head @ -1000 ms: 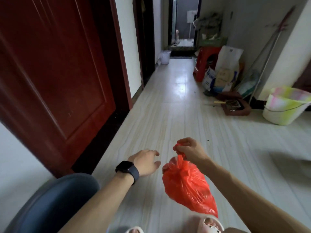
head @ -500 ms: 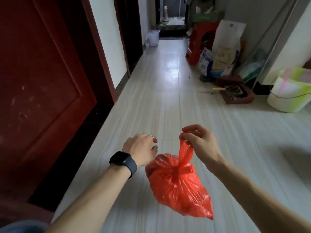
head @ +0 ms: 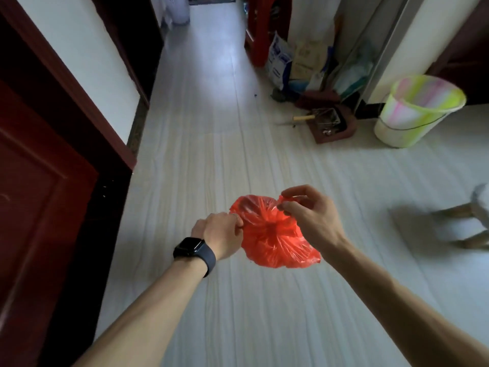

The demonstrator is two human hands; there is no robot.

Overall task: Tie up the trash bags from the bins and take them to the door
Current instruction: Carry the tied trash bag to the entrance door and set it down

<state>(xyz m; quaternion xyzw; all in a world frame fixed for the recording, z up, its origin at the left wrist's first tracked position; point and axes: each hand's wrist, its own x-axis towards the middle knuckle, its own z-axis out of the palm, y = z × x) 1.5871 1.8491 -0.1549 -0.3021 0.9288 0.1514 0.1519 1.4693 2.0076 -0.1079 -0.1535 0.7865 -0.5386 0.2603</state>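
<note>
A small red trash bag [head: 275,239] hangs in the air over the pale floor, its top bunched together. My right hand [head: 308,215] pinches one red handle strip at the bag's upper right. My left hand [head: 221,234], with a black watch on the wrist, is closed against the bag's left side and grips the plastic there. The bag's lower part bulges toward me.
A dark red door [head: 39,207] and its frame run along the left. A yellow-green bin [head: 415,109] stands at the right, with a dustpan [head: 330,123], sacks and a red stool [head: 258,30] behind it. A white bin [head: 180,11] sits far down the corridor. A stool [head: 471,221] is at the right edge.
My left hand went from open beside the bag to gripping its left side. The bag rose and tipped toward the camera. The view dipped and moved forward along the corridor.
</note>
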